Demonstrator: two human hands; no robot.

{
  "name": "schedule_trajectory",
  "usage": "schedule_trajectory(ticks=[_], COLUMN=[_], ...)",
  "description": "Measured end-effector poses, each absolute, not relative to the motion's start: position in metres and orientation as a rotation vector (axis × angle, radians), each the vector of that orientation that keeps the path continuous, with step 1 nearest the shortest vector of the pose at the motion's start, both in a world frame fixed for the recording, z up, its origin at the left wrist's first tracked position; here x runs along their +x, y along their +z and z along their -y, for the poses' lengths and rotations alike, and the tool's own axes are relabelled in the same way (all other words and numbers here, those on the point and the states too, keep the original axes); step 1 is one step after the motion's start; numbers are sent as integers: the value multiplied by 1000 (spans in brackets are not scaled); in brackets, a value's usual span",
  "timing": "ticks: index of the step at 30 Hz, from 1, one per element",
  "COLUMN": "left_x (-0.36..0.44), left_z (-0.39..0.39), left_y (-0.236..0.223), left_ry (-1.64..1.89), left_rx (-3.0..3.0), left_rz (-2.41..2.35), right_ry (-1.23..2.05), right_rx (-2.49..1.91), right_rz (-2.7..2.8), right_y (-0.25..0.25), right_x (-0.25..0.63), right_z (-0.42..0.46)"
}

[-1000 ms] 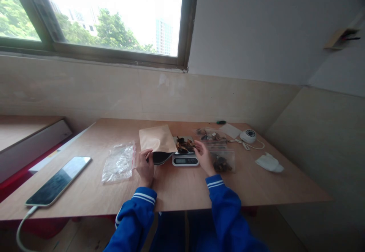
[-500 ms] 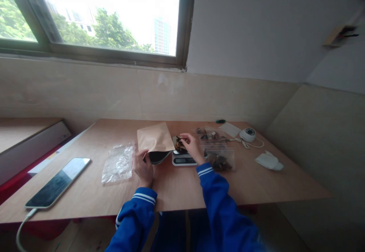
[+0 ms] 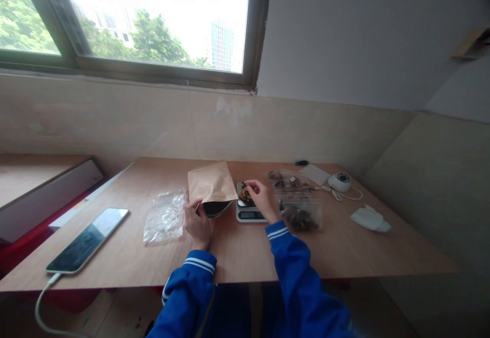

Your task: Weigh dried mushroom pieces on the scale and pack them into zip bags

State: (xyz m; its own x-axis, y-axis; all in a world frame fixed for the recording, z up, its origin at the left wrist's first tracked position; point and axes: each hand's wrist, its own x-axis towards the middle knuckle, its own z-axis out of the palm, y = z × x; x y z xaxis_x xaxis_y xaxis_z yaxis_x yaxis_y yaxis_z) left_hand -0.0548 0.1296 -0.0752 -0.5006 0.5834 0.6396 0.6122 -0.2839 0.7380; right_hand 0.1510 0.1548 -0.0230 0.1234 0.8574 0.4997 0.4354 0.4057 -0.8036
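My left hand (image 3: pixel 198 221) is closed on the near edge of a brown kraft paper bag (image 3: pixel 212 180), tilted with its dark mouth gaping toward me. To its right stands a small white digital scale (image 3: pixel 250 216), its display too dim to read. Dried, curled brown pieces (image 3: pixel 244 195), like dried mushroom or peel, lie on the scale's plate. My right hand (image 3: pixel 262 198) is over the plate, thumb and fingers pinched on some of these pieces. The fingers partly hide the pile.
A clear plastic bag (image 3: pixel 165 217) lies left of the paper bag, near a phone (image 3: pixel 89 240) on a cable. Zip bags of dark dried pieces (image 3: pixel 301 216) lie right of the scale. Beyond are a white dome camera (image 3: pixel 339 181), crumpled white tissue (image 3: pixel 370 219) and a green-handled tool (image 3: pixel 301 163).
My right hand has lowered slightly, bringing the dark piece in its fingers down to the pile on the scale. My left hand still holds the paper bag. The view has shifted slightly.
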Motion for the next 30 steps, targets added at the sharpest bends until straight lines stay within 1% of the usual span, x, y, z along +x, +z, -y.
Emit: schedule_trajectory(ticks=[3,7,12,16,20,22,26,30], left_x=[-54,-56,-60,-62,-63,-63,-65,-65], left_z=[-131,-134,-139,-141,-141,-141,-141,-142], left_y=[-73,-72,-74,-75,-76,-76,-79,-81], left_ry=[-1919,-1919,-1938,-1963,-1970,-1962,-1963,-1979], left_rx=[-1548,-1532,-1519,-1516,-1537,-1548,-1565,-1566], left_rz=[1934,1944,1949,1957,1953,1952,1936,1929], right_ry=[505,548,364,240,147,68,-64,-67], right_rx=[-1232,-1325,-1433,-1422,-1387,-1437,-1596,-1581], right_rz=[1555,1642,1753,1776,1793,1808,1866,1867], right_y=[-30,-56,-78,-67,-46,-42,-48,-57], right_x=[164,187,210,209,201,199,201,207], right_z=[-114,-66,-39,-48,-82,-103,-133,-141])
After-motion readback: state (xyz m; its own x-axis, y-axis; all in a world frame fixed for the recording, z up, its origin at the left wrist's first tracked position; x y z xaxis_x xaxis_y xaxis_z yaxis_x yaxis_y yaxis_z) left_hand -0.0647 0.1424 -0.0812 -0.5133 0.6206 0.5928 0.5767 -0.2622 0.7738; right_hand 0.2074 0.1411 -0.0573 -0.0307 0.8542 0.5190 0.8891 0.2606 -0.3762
